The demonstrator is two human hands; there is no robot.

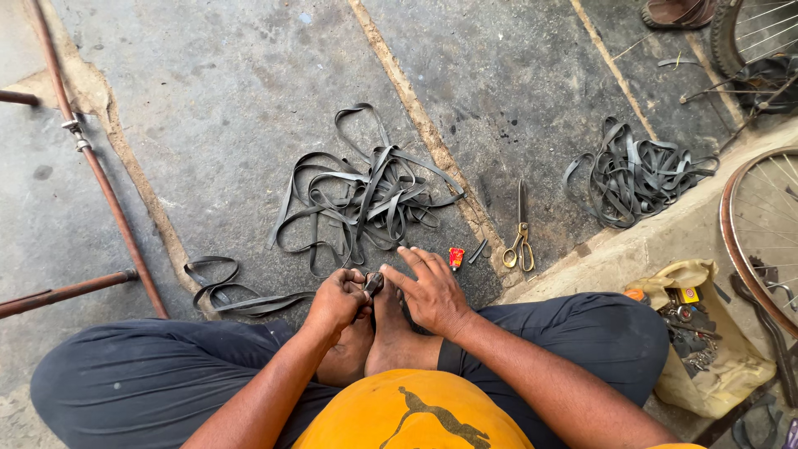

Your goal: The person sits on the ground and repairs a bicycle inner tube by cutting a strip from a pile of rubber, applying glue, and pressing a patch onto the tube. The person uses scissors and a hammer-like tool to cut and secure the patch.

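I sit cross-legged on a stone floor, bare feet (384,337) together. My left hand (337,301) is closed around a black rubber strip (241,301) that trails off to the left. My right hand (428,287) pinches a small dark piece (374,283) between thumb and forefinger just above my toes, other fingers spread. Both hands meet at that piece.
A tangle of black rubber strips (366,199) lies ahead, another pile (636,175) to the right. Brass-handled scissors (520,237) and a small red tube (455,257) lie near my right hand. A yellow bag of tools (702,333), bicycle wheels (761,224) and rusty frame bars (100,175) surround me.
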